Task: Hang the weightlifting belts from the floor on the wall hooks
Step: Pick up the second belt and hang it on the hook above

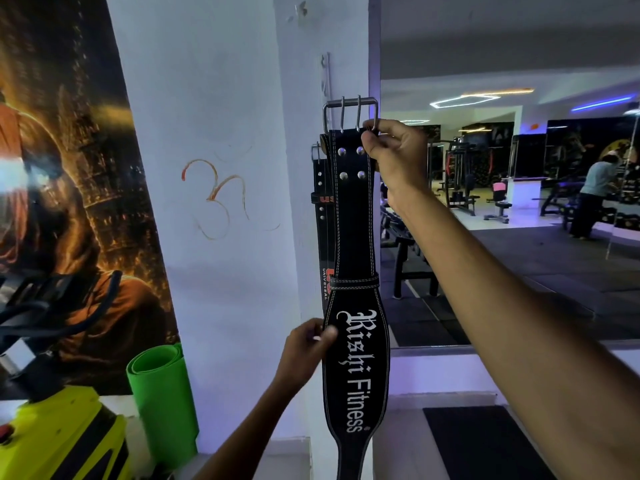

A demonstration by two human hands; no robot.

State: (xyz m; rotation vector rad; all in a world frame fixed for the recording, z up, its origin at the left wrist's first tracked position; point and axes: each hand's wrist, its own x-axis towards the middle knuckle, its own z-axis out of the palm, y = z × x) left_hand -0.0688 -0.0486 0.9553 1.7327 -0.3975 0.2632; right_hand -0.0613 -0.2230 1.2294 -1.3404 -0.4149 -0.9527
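Head view: hanging step; right hand (398,157) grip pinching black leather belt (356,341) by steel buckle (349,114), left hand (304,351) grip clenched on edge; next, buckle onto white wall hook rail (325,76)

Hidden and cut-off parts

The front belt (355,341) runs off the frame at 6 o'clock and covers most of the second belt (321,202) behind; the hook rail (325,76) is too faint to read.
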